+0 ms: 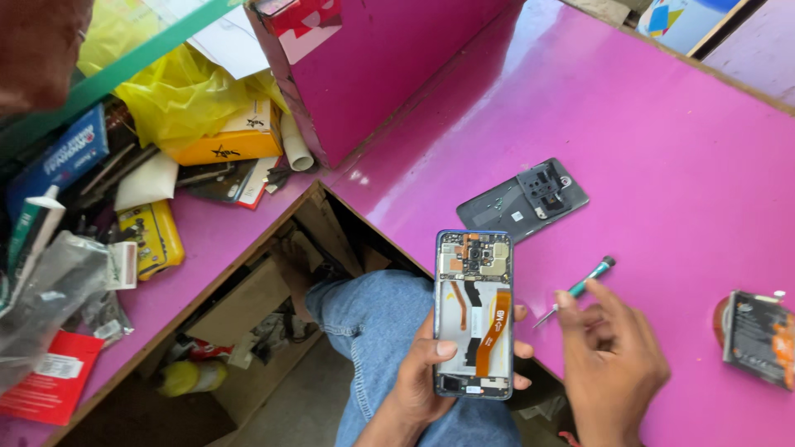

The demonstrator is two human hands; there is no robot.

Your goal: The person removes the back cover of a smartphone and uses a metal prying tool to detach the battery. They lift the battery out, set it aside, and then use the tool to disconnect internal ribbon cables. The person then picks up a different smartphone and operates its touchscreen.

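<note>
My left hand (426,377) holds an opened smartphone (474,310) upright over my lap, its back off, with circuit board, orange flex cables and white frame showing. My right hand (613,360) is beside it on the right, fingers pinched on a small teal-handled screwdriver (580,287) whose tip points down-left toward the phone. The phone's dark back cover (522,201), with a black camera bracket lying on it, rests on the pink table (646,116) just beyond the phone.
A black battery (758,335) lies at the table's right edge. To the left are heaped boxes, a yellow plastic bag (178,91), packets and tools. A pink box (373,58) stands at the back. Below the table's cut-out is an open space holding clutter.
</note>
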